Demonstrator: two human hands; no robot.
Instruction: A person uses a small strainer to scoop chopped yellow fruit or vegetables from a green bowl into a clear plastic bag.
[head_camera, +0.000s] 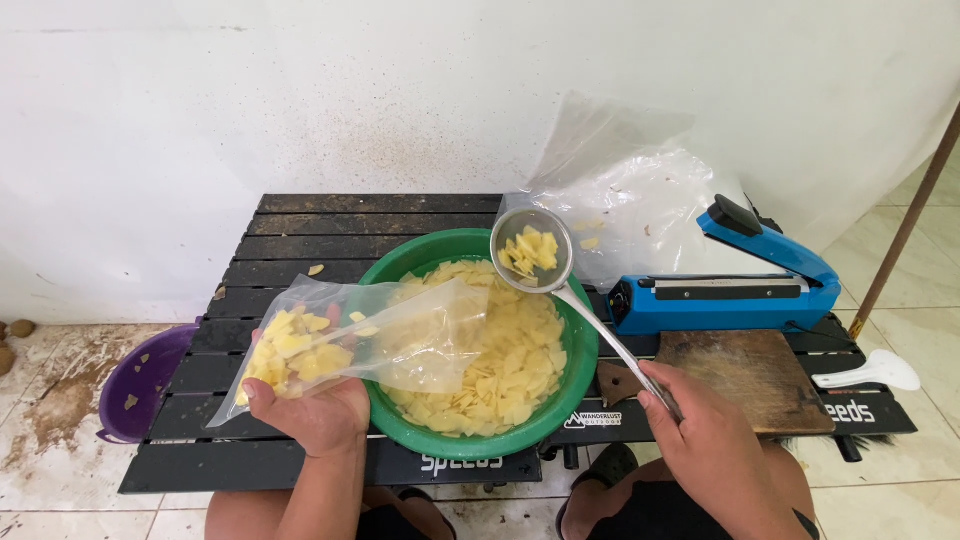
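While both hands work, green bowl (400, 262), blue sealer (740, 290), perhaps scoop (880, 371).

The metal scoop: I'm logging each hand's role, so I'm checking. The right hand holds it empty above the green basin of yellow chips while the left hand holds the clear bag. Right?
Not quite. The head view shows the metal scoop carrying a small load of yellow chips, not empty. The rest stands: right hand holds it above the green basin, left hand holds the clear bag.
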